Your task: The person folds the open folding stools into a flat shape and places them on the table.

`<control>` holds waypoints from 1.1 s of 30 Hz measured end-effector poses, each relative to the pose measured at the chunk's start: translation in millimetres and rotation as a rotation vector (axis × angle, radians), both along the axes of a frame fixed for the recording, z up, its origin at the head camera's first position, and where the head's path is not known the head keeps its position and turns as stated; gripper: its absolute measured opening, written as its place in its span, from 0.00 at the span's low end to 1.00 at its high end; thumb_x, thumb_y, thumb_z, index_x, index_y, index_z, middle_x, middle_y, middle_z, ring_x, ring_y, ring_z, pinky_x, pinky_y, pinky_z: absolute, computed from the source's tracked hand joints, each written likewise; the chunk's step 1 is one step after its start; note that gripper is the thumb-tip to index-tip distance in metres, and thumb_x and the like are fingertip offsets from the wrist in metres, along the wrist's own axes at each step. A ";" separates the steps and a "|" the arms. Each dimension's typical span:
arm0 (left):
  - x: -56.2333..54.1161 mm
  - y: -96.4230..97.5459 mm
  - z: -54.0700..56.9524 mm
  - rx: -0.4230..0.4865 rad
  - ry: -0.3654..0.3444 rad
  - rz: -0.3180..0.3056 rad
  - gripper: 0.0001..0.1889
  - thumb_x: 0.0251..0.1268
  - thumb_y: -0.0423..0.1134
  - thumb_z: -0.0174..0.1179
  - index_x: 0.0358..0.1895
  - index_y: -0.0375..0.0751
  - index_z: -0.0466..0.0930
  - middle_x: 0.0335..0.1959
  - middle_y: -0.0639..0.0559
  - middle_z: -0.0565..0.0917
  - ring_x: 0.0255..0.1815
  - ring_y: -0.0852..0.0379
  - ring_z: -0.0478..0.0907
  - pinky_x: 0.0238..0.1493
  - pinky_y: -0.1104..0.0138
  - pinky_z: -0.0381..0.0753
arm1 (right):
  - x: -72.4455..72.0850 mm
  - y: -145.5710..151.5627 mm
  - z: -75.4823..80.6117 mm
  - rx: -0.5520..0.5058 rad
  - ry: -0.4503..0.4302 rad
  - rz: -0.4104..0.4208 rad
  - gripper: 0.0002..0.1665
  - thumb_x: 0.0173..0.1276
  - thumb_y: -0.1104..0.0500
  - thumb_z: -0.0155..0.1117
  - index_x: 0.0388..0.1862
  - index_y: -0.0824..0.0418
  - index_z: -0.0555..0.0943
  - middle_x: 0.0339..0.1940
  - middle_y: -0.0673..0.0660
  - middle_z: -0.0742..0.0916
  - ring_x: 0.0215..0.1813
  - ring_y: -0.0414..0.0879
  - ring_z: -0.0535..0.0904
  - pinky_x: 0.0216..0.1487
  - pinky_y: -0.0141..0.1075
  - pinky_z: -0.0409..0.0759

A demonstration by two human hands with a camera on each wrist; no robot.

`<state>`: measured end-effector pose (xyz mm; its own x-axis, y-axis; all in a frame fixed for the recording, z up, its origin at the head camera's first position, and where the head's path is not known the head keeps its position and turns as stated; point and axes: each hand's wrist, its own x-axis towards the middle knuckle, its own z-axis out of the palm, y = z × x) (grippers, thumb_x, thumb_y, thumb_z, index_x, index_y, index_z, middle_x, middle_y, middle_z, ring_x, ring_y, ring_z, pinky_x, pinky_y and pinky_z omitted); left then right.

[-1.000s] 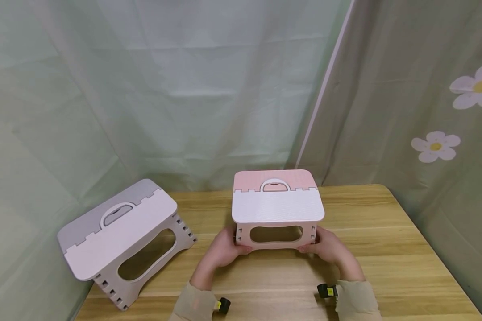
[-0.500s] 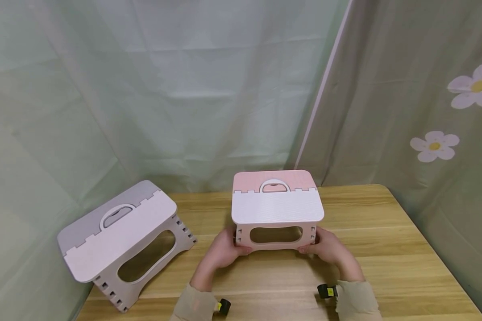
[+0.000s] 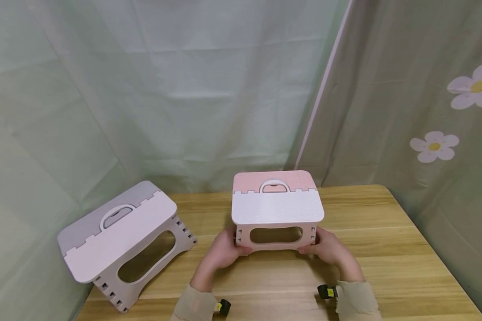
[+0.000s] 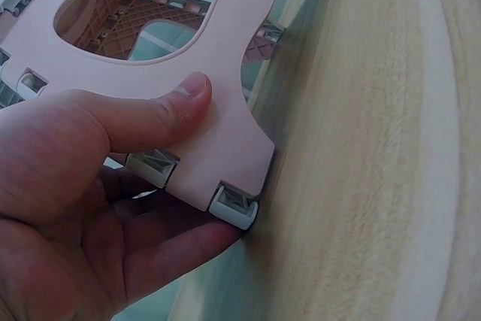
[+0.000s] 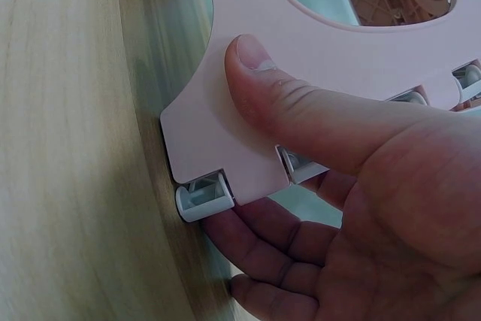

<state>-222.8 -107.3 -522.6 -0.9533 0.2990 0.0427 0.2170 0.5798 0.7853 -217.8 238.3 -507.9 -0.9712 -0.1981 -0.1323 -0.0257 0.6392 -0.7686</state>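
Note:
A small folding step stool [image 3: 279, 208], pink and white on top with a white carry handle, stands unfolded near the back of the wooden table. At its near left leg, my left hand [image 3: 223, 250] holds on. The left wrist view has that thumb pressed on the pale pink leg panel [image 4: 225, 114], with fingers curled behind the edge. My right hand [image 3: 328, 247] grips the opposite leg in the same way. In the right wrist view its thumb lies on the leg panel [image 5: 203, 122] and its fingers go round the side, partly hidden.
A larger grey and white folding stool [image 3: 120, 227] stands unfolded and angled at the table's left side. Pale green curtains [image 3: 209, 98] hang behind, and a flowered curtain [image 3: 385, 111] closes off the right. The wooden table [image 3: 401, 267] has its right edge in view.

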 end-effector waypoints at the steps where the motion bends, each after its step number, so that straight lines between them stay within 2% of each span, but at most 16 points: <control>1: -0.1 0.2 -0.3 -0.002 0.000 0.000 0.35 0.59 0.41 0.82 0.67 0.36 0.75 0.57 0.44 0.84 0.53 0.51 0.81 0.60 0.48 0.80 | 0.1 0.3 0.0 -0.002 -0.003 0.000 0.39 0.59 0.52 0.87 0.65 0.64 0.81 0.52 0.57 0.89 0.49 0.52 0.81 0.53 0.51 0.80; 11: -0.3 0.2 -2.4 0.001 -0.017 0.004 0.36 0.60 0.42 0.82 0.67 0.36 0.74 0.57 0.44 0.84 0.53 0.51 0.80 0.61 0.48 0.80 | 0.7 0.5 0.2 -0.001 -0.018 -0.010 0.41 0.59 0.52 0.87 0.67 0.63 0.80 0.56 0.59 0.88 0.53 0.54 0.81 0.59 0.59 0.79; 19: -1.3 0.2 -1.4 -0.006 -0.017 0.003 0.35 0.61 0.42 0.82 0.67 0.36 0.75 0.58 0.44 0.84 0.53 0.51 0.80 0.61 0.48 0.80 | 0.6 0.2 0.2 -0.008 -0.018 -0.007 0.38 0.59 0.53 0.87 0.65 0.63 0.81 0.51 0.56 0.89 0.49 0.52 0.80 0.53 0.50 0.79; 28: -0.3 0.3 0.2 -0.024 -0.021 0.005 0.35 0.61 0.42 0.81 0.67 0.36 0.74 0.57 0.44 0.84 0.53 0.51 0.80 0.60 0.49 0.80 | 0.4 -0.7 1.0 -0.002 -0.023 -0.008 0.39 0.59 0.52 0.87 0.66 0.63 0.80 0.52 0.57 0.88 0.50 0.53 0.80 0.55 0.54 0.79; 33: 0.2 -0.1 0.7 -0.026 -0.012 -0.001 0.35 0.61 0.42 0.82 0.67 0.35 0.74 0.57 0.44 0.84 0.52 0.51 0.80 0.59 0.48 0.80 | 0.5 -0.8 1.3 -0.006 -0.025 -0.009 0.38 0.59 0.53 0.87 0.65 0.64 0.81 0.51 0.56 0.88 0.49 0.52 0.80 0.53 0.50 0.79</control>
<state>-222.6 -107.5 -521.9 -0.9534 0.3008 0.0231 0.2080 0.5998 0.7727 -217.3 237.5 -506.5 -0.9693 -0.1901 -0.1556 -0.0004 0.6348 -0.7727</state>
